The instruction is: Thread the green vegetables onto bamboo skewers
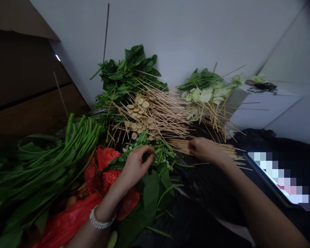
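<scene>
My left hand [138, 163] is curled over a heap of cut green stems and leaves [161, 151]. Its thumb and fingertips come close together at the stems; what lies between them is too small to make out. On the right, my right hand [203, 150] has its fingers pinched at a flat bundle of bare bamboo skewers [179, 145], which runs beneath it. Just beyond both hands, round potato slices [142, 103] are threaded on many skewers [167, 110] piled crosswise. Loose broad leaves [151, 194] lie below my left hand.
Long-stemmed greens [74, 137] and a red plastic bag [103, 175] are at left. Behind the potato skewers stand leafy greens [134, 65]; skewered cabbage [206, 94] is at the right back. Black plastic [196, 203] covers the front. A lit phone [271, 175] lies at right.
</scene>
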A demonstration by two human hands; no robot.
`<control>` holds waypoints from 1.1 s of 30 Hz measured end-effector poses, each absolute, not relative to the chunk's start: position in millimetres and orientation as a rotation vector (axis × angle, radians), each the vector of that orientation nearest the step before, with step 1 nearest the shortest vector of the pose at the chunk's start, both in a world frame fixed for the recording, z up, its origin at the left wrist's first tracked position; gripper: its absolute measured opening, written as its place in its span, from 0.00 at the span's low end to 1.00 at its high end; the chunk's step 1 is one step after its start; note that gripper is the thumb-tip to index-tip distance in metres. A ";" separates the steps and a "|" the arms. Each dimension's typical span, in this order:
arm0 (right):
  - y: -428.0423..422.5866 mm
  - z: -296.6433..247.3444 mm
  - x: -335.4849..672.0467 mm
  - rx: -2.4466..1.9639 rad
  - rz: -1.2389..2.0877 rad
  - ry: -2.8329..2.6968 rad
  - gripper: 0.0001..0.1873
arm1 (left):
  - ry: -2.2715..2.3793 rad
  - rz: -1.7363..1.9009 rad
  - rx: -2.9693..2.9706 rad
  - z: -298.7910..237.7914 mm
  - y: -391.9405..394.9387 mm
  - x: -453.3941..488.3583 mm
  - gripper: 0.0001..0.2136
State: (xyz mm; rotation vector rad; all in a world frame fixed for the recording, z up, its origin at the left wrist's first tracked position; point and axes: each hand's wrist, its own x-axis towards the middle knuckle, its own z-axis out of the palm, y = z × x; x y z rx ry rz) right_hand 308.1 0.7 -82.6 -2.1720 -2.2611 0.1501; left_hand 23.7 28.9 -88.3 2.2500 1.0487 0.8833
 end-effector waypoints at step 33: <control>-6.2 -79.8 292.6 -2.106 0.192 -2.358 0.11 | 0.940 1.085 1.350 -88.9 35.2 20.8 0.11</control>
